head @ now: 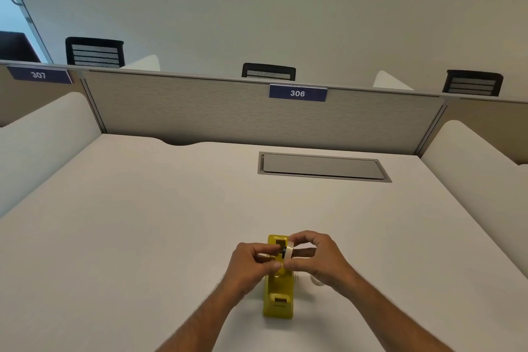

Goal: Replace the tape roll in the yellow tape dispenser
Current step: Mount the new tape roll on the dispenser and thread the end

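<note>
The yellow tape dispenser [278,298] stands on the white desk [143,223], its cutter end toward me. Above its open cradle, my right hand [317,258] pinches a pale tape roll [289,250] held on edge. My left hand [248,264] grips a small black core [281,251] that meets the roll's centre hole from the left. Both hands hide the middle of the dispenser. A whitish ring-like object [316,280], maybe another roll, peeks out on the desk under my right wrist.
A grey flip-lid cable hatch [323,166] is set into the desk at the far right. A fabric partition [228,111] with a "306" sign [297,93] closes the back. White side dividers [43,146] flank the desk.
</note>
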The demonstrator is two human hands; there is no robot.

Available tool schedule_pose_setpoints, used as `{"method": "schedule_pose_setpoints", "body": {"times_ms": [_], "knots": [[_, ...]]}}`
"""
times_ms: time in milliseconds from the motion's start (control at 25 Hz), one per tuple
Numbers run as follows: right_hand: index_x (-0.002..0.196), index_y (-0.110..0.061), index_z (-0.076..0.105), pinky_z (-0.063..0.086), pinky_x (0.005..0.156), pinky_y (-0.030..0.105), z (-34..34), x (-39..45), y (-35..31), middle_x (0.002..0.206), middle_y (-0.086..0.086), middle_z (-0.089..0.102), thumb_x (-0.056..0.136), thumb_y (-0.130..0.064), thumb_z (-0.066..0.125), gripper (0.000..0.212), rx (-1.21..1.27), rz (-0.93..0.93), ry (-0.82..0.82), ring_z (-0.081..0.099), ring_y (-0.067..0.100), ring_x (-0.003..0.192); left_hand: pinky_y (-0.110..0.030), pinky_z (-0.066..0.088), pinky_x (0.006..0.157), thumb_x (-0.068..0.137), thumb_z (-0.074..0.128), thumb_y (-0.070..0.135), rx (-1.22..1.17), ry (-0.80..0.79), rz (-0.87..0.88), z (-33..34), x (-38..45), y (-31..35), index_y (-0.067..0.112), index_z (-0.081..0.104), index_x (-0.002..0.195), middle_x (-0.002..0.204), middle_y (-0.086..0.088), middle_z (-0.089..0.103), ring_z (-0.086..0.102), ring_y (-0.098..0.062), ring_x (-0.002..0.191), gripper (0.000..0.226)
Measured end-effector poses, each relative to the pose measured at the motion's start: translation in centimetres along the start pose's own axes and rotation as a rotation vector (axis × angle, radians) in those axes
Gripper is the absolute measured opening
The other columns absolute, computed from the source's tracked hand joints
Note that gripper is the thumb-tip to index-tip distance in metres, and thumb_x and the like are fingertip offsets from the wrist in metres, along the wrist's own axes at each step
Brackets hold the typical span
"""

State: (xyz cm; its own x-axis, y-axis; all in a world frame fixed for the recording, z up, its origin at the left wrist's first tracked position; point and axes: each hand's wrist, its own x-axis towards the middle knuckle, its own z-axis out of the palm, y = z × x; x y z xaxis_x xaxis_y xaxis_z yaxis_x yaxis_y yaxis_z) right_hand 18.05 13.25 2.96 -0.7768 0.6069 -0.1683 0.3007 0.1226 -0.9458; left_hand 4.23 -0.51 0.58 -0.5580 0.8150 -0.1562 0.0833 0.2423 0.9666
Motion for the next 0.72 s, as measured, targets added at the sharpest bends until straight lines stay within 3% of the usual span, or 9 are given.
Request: {"method": "schedule_pose_setpoints", "body": {"times_ms": [80, 160, 280, 360, 480, 600, 720], "knots": [[0.094, -0.028, 0.072, 0.064, 0.073, 0.03, 0.2, 0.3, 0.0, 0.098, -0.005, 0.074, 0.048, -0.033, 0.096, 0.052, -0.112, -0.029, 0.02, 0.074, 0.012, 0.087, -0.014, 0.056, 0.07, 0.066, 0.089, 0.029, 0.22, 0.083, 0.083, -0.1, 0.4, -0.4, 0.035, 0.073, 0.109, 0.111, 0.008, 0.072, 0.07, -0.007, 0.085, 0.046], [0.093, -0.034, 0.071, 0.062, 0.074, 0.025, 0.4, 0.7, 0.1, 0.095, -0.012, 0.073, 0.048, -0.04, 0.094, 0.05, -0.236, -0.062, 0.036, 0.07, 0.008, 0.09, -0.01, 0.051, 0.069, 0.061, 0.088, 0.046, 0.408, 0.092, 0.13, -0.2, 0.7, -0.5, 0.037, 0.065, 0.121, 0.12, 0.014, 0.063, 0.064, -0.005, 0.09, 0.065], [0.095, -0.043, 0.066, 0.052, 0.069, 0.014, 0.8, 1.2, 0.6, 0.097, -0.022, 0.067, 0.056, -0.038, 0.092, 0.048, -0.382, -0.086, 0.044, 0.062, 0.002, 0.092, -0.024, 0.052, 0.092, 0.058, 0.086, 0.054, 0.651, -0.024, 0.082, -0.2, 1.0, -0.7, 0.038, 0.045, 0.142, 0.143, 0.014, 0.044, 0.053, -0.01, 0.116, 0.095], [0.104, -0.041, 0.067, 0.046, 0.069, 0.011, 0.9, 1.4, 1.0, 0.1, -0.023, 0.063, 0.057, -0.038, 0.09, 0.052, -0.427, -0.091, 0.038, 0.059, 0.0, 0.094, -0.036, 0.049, 0.103, 0.056, 0.087, 0.054, 0.714, -0.069, 0.044, -0.3, 1.2, -0.8, 0.039, 0.036, 0.147, 0.153, 0.013, 0.037, 0.047, -0.014, 0.13, 0.105], [0.113, -0.037, 0.068, 0.046, 0.075, 0.014, 1.0, 1.6, 1.5, 0.101, -0.024, 0.057, 0.059, -0.034, 0.088, 0.058, -0.478, -0.095, 0.033, 0.056, 0.002, 0.097, -0.04, 0.042, 0.111, 0.058, 0.086, 0.055, 0.756, -0.094, 0.018, -0.3, 1.3, -0.9, 0.04, 0.029, 0.15, 0.158, 0.012, 0.031, 0.036, -0.016, 0.14, 0.109], [0.117, -0.036, 0.067, 0.048, 0.086, 0.023, 1.2, 1.7, 1.7, 0.104, -0.027, 0.055, 0.063, -0.032, 0.086, 0.058, -0.526, -0.137, 0.029, 0.051, 0.005, 0.106, -0.04, 0.04, 0.111, 0.058, 0.085, 0.057, 0.771, -0.095, 0.015, -0.4, 1.5, -1.2, 0.042, 0.03, 0.15, 0.158, 0.012, 0.033, 0.035, -0.016, 0.141, 0.108], [0.116, -0.035, 0.069, 0.043, 0.082, 0.018, 1.3, 2.0, 2.0, 0.106, -0.02, 0.055, 0.063, -0.034, 0.088, 0.056, -0.552, -0.159, 0.049, 0.049, 0.004, 0.104, -0.039, 0.044, 0.109, 0.056, 0.085, 0.059, 0.754, -0.084, 0.009, -0.4, 1.6, -1.4, 0.043, 0.031, 0.148, 0.156, 0.013, 0.037, 0.042, -0.015, 0.136, 0.108]]}}
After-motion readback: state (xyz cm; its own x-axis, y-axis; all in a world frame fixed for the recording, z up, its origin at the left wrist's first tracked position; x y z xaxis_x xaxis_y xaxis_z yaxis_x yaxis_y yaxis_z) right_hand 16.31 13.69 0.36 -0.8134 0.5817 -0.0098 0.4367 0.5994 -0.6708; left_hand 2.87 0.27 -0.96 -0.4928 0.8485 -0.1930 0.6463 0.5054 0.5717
